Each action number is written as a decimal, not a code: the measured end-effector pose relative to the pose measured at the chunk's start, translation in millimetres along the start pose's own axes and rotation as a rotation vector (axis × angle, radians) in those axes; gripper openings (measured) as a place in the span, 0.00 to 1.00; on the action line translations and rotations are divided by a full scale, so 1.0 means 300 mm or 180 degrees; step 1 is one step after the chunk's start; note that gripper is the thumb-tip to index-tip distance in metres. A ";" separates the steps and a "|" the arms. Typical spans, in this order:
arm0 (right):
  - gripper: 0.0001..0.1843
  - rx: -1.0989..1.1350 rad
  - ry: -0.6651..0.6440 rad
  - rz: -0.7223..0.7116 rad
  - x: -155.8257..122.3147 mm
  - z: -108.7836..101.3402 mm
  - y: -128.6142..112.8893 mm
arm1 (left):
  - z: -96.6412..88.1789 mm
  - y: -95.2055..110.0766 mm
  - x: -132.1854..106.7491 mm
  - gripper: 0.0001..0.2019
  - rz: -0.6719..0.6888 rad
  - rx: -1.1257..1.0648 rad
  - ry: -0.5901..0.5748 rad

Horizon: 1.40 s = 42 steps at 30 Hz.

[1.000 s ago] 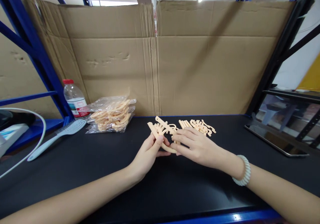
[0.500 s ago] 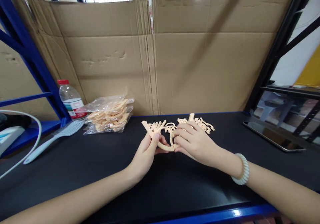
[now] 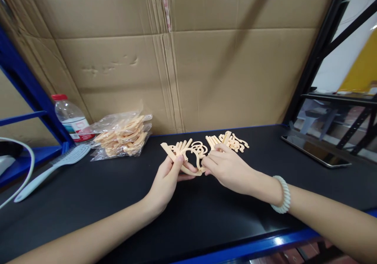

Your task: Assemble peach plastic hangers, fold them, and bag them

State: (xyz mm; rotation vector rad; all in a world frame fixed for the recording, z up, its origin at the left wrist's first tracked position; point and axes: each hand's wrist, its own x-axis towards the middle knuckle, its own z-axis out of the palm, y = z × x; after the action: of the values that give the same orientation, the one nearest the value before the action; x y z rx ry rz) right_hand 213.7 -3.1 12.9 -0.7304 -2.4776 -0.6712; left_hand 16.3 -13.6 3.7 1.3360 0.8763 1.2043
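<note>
My left hand (image 3: 165, 179) and my right hand (image 3: 226, 168) meet over the middle of a black table (image 3: 88, 201), both pinched on a bunch of peach-coloured flat plastic pieces (image 3: 191, 154). The left fingers grip the bunch's left end, the right fingers its right end. A curved piece arcs between the two hands. Just behind my right hand lies a small heap of more peach pieces (image 3: 235, 141) on the table. My right wrist wears a white coiled band (image 3: 282, 194).
A clear bag of the same peach pieces (image 3: 122, 134) lies at the back left, next to a water bottle with a red cap (image 3: 69, 117) and a pale blue hairbrush (image 3: 50, 168). Cardboard sheets (image 3: 206, 60) wall off the back. A dark tablet (image 3: 315, 155) lies at the right.
The view has shifted down and to the right. My right hand turned the piece it holds, and both hands stay pinched on the bunch at the same spot on the table.
</note>
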 end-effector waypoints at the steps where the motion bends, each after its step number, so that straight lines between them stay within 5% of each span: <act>1: 0.12 -0.0050 0.0063 -0.0043 -0.001 0.000 0.000 | -0.003 -0.001 0.002 0.14 -0.0024 -0.0023 0.0005; 10: 0.19 -0.0403 0.0441 -0.0524 0.014 -0.033 0.001 | 0.006 0.006 -0.005 0.10 -0.0626 -0.0368 0.0291; 15: 0.03 0.0729 0.0769 0.0530 0.000 -0.089 0.130 | 0.009 -0.004 -0.010 0.11 -0.0694 -0.0286 -0.0070; 20: 0.03 0.0976 -0.0090 0.0901 -0.046 -0.099 0.295 | 0.001 -0.002 -0.001 0.09 -0.0717 -0.0418 -0.0043; 24: 0.07 0.1344 -0.0718 0.1069 -0.068 -0.062 0.325 | 0.000 -0.001 -0.003 0.10 -0.0735 -0.0432 -0.0054; 34: 0.11 0.1308 -0.1029 0.0794 -0.066 0.004 0.282 | 0.000 0.002 -0.004 0.10 -0.0751 -0.0448 -0.0127; 42: 0.11 0.1227 -0.1054 0.1070 -0.080 0.033 0.297 | 0.000 0.005 -0.006 0.10 -0.0760 -0.0446 -0.0130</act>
State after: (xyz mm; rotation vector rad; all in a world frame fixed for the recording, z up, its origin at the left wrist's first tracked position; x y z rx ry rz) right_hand 281.7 59.7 20.2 -1.1343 -2.5656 0.0573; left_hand 15.5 -15.6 4.9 1.1062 0.8787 1.0295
